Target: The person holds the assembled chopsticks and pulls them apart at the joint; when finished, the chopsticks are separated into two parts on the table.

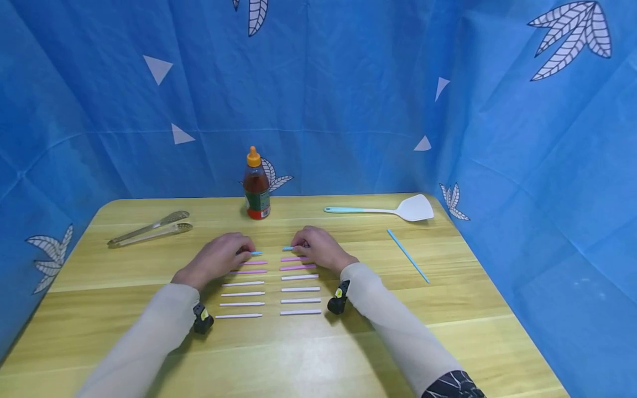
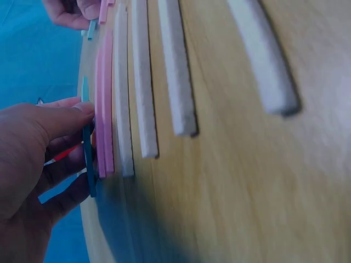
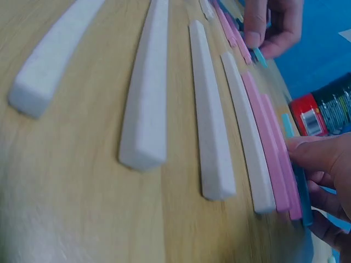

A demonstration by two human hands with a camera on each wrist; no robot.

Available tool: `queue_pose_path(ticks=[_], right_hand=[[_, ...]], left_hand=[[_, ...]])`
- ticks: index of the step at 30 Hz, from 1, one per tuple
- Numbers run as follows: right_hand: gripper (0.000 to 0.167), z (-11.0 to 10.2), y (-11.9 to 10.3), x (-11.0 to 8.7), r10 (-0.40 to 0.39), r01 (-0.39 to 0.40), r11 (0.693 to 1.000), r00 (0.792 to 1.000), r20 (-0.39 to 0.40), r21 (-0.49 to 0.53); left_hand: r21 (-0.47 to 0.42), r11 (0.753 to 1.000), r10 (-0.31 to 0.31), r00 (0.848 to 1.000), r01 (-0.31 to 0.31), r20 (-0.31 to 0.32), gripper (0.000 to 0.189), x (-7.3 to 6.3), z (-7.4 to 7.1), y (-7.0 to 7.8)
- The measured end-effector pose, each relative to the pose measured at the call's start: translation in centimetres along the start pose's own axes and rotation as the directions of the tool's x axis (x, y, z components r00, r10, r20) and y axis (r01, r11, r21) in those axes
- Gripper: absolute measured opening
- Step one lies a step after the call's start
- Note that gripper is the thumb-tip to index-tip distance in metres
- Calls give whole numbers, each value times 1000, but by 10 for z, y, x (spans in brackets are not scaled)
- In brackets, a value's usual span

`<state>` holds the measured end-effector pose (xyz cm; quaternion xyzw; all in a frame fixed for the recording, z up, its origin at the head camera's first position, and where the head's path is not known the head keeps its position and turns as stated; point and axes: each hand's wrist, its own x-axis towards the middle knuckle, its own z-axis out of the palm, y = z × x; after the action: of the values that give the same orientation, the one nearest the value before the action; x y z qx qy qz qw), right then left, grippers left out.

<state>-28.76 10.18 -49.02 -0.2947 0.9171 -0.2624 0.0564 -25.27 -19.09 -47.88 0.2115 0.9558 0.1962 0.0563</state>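
My left hand [image 1: 221, 257] pinches a thin blue stick [image 2: 88, 148] between thumb and fingers at the far end of the left column. The right hand [image 1: 320, 247] likewise holds a second blue stick [image 3: 300, 186] at the far end of the right column. Nearer me in the left column lie two pink sticks [image 1: 249, 271], then several white sticks [image 1: 241, 303], side by side. The right column matches it with two pink sticks [image 1: 297, 268] and several white sticks [image 1: 301, 301]. In the head view, the hands cover part of both blue sticks.
A sauce bottle [image 1: 256, 190] with an orange cap stands behind the hands. Metal tongs [image 1: 149, 229] lie at the back left. A white spatula [image 1: 415, 208] with a turquoise handle lies at the back right, and a longer blue stick [image 1: 408, 256] sits in front of it.
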Motion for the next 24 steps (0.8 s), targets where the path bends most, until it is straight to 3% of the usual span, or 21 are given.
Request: queue_pose_path(ticks=[19, 24], right_hand=[[12, 2, -3, -1, 14, -14, 1000, 1000, 26, 0], [12, -1, 3, -4, 21, -21, 998, 1000, 3, 56]], left_hand=[[1, 999, -41, 999, 41, 19, 11, 6, 4, 10], [-7, 1000, -28, 1000, 28, 12, 11, 6, 5, 11]])
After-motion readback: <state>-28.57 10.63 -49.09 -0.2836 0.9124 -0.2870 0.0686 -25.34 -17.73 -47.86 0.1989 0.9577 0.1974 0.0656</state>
